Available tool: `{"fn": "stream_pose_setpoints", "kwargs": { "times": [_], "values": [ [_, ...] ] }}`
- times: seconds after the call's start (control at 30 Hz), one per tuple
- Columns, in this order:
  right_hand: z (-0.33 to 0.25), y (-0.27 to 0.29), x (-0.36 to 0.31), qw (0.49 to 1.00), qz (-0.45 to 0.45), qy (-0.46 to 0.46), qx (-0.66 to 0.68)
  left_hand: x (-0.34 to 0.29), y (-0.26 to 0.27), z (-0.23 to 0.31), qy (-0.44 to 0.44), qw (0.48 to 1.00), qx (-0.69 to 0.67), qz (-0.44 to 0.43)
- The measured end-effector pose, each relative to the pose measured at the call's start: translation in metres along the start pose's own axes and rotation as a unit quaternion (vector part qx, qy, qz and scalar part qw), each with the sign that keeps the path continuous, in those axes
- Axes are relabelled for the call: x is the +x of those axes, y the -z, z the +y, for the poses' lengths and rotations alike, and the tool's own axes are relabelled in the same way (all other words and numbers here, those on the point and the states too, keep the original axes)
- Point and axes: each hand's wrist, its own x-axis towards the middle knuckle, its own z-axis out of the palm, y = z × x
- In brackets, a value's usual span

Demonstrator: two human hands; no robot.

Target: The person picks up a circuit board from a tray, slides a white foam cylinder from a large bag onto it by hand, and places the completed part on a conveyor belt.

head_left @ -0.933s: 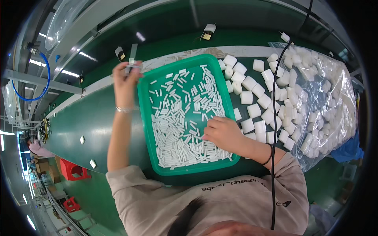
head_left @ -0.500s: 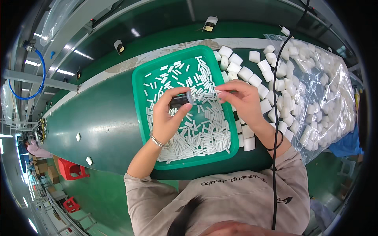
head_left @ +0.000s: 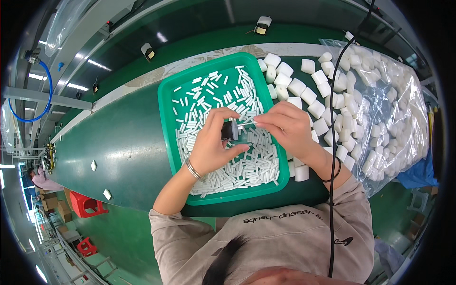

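Note:
A green tray (head_left: 167,118) full of short white tubes (head_left: 256,166) lies on the bench in front of me. Above it, my left hand (head_left: 211,145) curls around a black cylinder (head_left: 228,131) with a grey end and a thin shaft pointing right. Its thumb and forefinger stand apart from the cylinder, and the fingers behind it are partly hidden. My right hand (head_left: 287,128) pinches a thin white tube (head_left: 249,123) between thumb and forefinger, at the shaft's tip. Whether the tube sits over the shaft is too small to tell.
White blocky foam-like pieces (head_left: 320,126) are piled right of the tray, many inside a clear plastic bag (head_left: 403,114). A black cable (head_left: 331,199) hangs across the right side. Dark parts with white tops (head_left: 262,25) lie on the far green belt. Red stools (head_left: 85,205) stand on the floor.
The black cylinder has shifted right and slightly down, towards my right hand. My left thumb and forefinger have spread away from it. The parts on the far belt have moved right.

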Motion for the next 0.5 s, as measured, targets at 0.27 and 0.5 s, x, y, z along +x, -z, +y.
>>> {"fn": "stream_pose_setpoints", "kwargs": {
  "times": [0.27, 0.5],
  "values": [
    [-0.003, -0.002, 0.002, 0.998, -0.042, 0.019, 0.038, 0.000, -0.006, -0.011, -0.144, 0.989, 0.021, 0.021],
    [0.001, -0.003, -0.002, 0.996, -0.057, 0.068, 0.028, -0.003, -0.006, -0.011, -0.139, 0.990, 0.036, 0.013]
  ]
}}
